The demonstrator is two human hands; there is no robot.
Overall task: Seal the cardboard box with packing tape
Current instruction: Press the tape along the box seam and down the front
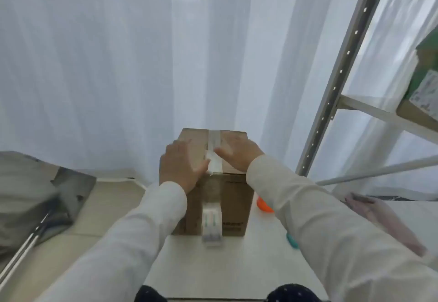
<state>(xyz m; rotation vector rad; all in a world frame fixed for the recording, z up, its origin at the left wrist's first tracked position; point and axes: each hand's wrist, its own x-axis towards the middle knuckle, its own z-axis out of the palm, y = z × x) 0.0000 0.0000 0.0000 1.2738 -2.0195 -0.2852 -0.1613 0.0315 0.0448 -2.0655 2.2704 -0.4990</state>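
A brown cardboard box [233, 197] stands on a white table [208, 268] in front of me. A strip of clear packing tape [214, 150] runs along the seam of its closed top and down the near side. The tape roll [211, 224] hangs against the near side at the strip's end. My left hand [180, 165] lies flat on the top, left of the seam, thumb touching the tape. My right hand [238, 153] lies flat on the top, right of the seam, thumb at the tape's edge.
An orange object [263, 205] and a teal object [292, 241] lie on the table right of the box, partly behind my right sleeve. A metal shelf rack [341, 74] rises at right. White curtains hang behind. Grey fabric [26, 197] lies on the floor at left.
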